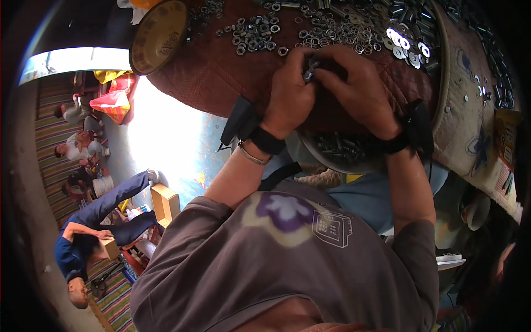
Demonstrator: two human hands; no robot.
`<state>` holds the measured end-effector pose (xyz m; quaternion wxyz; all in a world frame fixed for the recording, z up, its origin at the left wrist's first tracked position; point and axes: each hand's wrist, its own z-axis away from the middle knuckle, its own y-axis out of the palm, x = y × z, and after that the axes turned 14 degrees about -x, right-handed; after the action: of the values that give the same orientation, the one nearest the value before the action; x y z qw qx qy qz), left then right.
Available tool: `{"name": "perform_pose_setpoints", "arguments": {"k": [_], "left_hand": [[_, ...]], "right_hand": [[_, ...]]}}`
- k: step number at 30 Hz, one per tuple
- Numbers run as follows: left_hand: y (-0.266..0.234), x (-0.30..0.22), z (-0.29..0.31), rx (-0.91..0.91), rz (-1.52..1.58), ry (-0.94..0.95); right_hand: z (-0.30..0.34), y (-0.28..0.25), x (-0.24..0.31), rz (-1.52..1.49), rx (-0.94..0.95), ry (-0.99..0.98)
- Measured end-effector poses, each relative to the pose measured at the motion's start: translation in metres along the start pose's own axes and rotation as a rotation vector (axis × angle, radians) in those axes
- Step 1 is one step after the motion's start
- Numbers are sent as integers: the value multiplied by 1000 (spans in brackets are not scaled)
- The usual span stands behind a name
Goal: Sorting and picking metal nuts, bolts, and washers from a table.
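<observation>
My left hand (pixel 291 95) and my right hand (pixel 357 83) meet over the dark red cloth (pixel 204 83). Between their fingertips is a small shiny metal bolt (pixel 310 73), partly covered by the fingers; whether a nut or washer sits on it is too small to tell. Just beyond the hands lie a heap of hex nuts (pixel 251 36), a spread of thin ring washers (pixel 337 34) and some larger flat washers (pixel 402 41). Beneath my wrists, a bowl (pixel 316 150) holds many bolts.
A patterned bowl (pixel 157 39) leans at the far left of the cloth. On the right, a pale cloth (pixel 459 127) carries rows of metal pieces (pixel 500 77). At left, a person in dark blue (pixel 83 238) handles a cardboard box (pixel 110 250); others sit behind.
</observation>
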<state>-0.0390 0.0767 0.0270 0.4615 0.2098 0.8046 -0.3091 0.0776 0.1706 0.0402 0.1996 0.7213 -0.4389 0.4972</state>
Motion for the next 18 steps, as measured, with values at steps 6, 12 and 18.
{"name": "perform_pose_setpoints", "arguments": {"k": [6, 12, 18], "left_hand": [[-4, -3, 4, 50, -11, -45], [-12, -14, 4, 119, 133, -349], [-18, -19, 12, 135, -32, -325]], "right_hand": [[1, -5, -8, -75, 81, 49], [5, 1, -4, -60, 12, 92], [4, -1, -2, 25, -8, 41]]}}
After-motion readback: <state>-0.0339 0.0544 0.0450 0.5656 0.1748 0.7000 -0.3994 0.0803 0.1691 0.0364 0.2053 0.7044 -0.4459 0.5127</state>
